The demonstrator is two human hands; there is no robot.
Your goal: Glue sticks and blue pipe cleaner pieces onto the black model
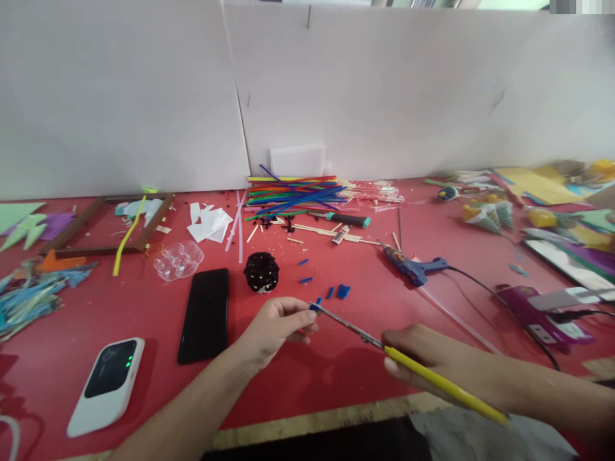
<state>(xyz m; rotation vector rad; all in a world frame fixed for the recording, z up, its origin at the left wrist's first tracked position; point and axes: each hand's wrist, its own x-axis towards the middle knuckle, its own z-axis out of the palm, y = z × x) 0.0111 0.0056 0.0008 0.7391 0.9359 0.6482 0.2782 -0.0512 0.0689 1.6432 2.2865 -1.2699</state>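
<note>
Between the thumb and fingertips of my left hand [283, 320] is a small blue stick piece [314, 307], its kind too small to make out. My right hand [420, 352] grips yellow-handled scissors [358, 330]. Their metal tip meets the blue piece at my left fingertips; whether the blades are apart cannot be seen. Several short blue pieces [343, 292] lie on the red table [336, 390] just beyond. A dark round ball [261, 272] with pale dots sits behind my left hand.
A blue glue gun [408, 266] with a cord lies to the right. At left are a black phone [204, 315] and a white device [108, 384]. Coloured sticks [298, 195], a craft knife [348, 219] and a clear palette [177, 260] lie farther back, before a white wall [384, 89].
</note>
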